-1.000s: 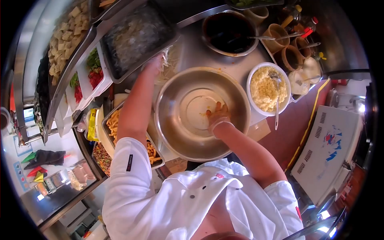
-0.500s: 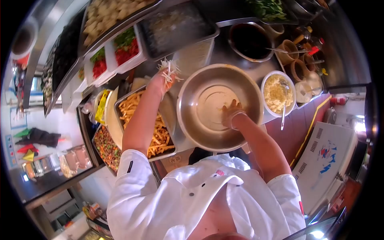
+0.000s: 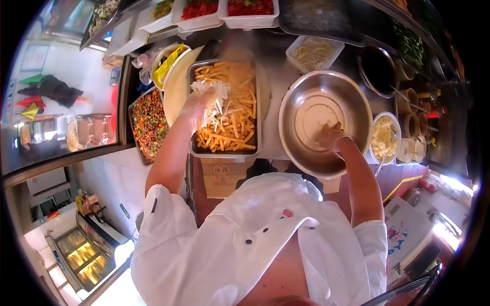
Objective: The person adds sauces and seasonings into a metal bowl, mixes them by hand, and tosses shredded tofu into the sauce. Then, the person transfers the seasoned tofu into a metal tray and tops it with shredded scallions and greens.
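My left hand (image 3: 198, 107), in a clear glove, is over a metal tray (image 3: 259, 109) of golden fried strips (image 3: 227, 140). It is closed on a clump of thin white strands that look like bean sprouts (image 3: 218, 93). Some strands hang down or lie on the strips below. Inside a wide steel bowl (image 3: 291, 120) rests my right hand (image 3: 334, 136), also gloved, near the bottom on the right side. Its fingers are apart and slightly bent, and nothing shows in them. The bowl holds only faint smears.
Behind the bowl stands a white tub (image 3: 312, 53) of sprouts. A pot of dark liquid (image 3: 377, 71) and a white bowl of pale yellow chopped food (image 3: 384, 135) sit at right. Left lies a tray of diced mixed food (image 3: 148, 122). Tubs with red pieces (image 3: 250, 7) line the back.
My view has turned left. My left hand has moved with the sprouts from behind the tray to above the fried strips. My right hand stays in the bowl, its fingers more bent.
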The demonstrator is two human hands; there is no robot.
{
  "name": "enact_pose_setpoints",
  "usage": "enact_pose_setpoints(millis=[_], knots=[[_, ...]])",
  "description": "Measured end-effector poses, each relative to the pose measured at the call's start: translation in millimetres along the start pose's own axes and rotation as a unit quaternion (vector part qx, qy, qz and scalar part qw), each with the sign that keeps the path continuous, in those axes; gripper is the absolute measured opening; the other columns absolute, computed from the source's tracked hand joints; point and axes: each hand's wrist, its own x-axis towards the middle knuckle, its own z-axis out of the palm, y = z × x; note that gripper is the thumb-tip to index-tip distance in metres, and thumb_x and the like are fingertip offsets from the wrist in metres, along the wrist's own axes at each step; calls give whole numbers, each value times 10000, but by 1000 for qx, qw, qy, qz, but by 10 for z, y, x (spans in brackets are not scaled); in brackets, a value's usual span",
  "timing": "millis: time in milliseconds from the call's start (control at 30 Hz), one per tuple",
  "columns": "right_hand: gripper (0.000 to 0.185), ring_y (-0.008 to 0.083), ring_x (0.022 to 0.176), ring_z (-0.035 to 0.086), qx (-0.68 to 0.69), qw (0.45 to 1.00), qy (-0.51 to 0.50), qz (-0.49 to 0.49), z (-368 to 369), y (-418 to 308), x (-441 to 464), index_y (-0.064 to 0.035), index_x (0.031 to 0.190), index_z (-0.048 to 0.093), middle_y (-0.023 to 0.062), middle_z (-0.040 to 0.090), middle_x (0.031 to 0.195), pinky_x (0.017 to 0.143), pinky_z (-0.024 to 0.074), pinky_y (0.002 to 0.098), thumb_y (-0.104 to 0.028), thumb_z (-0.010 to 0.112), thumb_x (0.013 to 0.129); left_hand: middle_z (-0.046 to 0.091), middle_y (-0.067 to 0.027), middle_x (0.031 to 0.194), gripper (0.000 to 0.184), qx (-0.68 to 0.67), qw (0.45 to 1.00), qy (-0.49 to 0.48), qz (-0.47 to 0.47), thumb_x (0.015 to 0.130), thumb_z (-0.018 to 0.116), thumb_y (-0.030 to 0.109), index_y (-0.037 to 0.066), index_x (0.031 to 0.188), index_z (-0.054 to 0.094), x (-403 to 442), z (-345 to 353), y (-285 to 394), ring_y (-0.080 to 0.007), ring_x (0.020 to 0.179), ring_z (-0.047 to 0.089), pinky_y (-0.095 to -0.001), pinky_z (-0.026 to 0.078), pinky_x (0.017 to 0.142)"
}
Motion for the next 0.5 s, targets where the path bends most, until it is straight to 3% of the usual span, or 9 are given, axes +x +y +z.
enact_pose_setpoints(millis=[67, 167, 267, 367, 433, 500], knots=[[851, 521, 1235, 590, -1, 1000, 2, -6, -101, -39, -102, -12, 1574, 260, 366, 567, 1315, 1163, 391, 468, -458, 581, 925, 631, -245, 1345, 747, 21, 999, 10, -23, 926, 752, 450, -74, 1418, 547, -205, -94, -29, -295, 1226, 590, -453, 445, 1033], [845, 466, 1220, 634, -27, 999, 26, -16, 180, 191, 187, -27, 1576, 265, 335, 641, 1285, 1079, 465, 436, -451, 595, 925, 695, -198, 1187, 623, 21, 997, 12, 78, 965, 717, 429, -64, 1332, 616, -478, -180, -243, -243, 1045, 641, -393, 492, 906], [918, 477, 1295, 566, -23, 1000, 4, -9, 189, 220, 278, -64, 1613, 222, 374, 427, 1403, 1092, 458, 420, -492, 606, 898, 699, -152, 1153, 669, -21, 996, -71, 42, 923, 790, 422, -52, 1343, 573, -194, -269, -657, -210, 1088, 658, -352, 516, 910], [1019, 514, 1394, 465, 10, 999, -44, 13, -56, 66, 69, -101, 1657, 160, 438, 112, 1560, 1168, 402, 409, -551, 614, 864, 713, -45, 1079, 376, -119, 987, -77, 72, 957, 778, 211, 6, 1236, 632, -138, -186, -821, -109, 839, 624, -261, 494, 711], [1055, 526, 1426, 432, 26, 998, -61, 22, -141, 14, -24, -119, 1672, 139, 453, 2, 1612, 1194, 384, 405, -569, 625, 851, 709, -18, 1014, 280, -132, 985, -73, 85, 966, 760, 146, 29, 1202, 665, -146, -163, -857, -72, 730, 552, -248, 440, 613], [1061, 530, 1423, 432, 30, 997, -60, 24, -169, -9, -59, -134, 1674, 137, 443, -8, 1613, 1195, 383, 407, -566, 642, 847, 702, 2, 961, 232, -116, 988, -72, 75, 973, 750, 118, 46, 1184, 684, -165, -168, -853, -44, 674, 515, -237, 408, 558]])
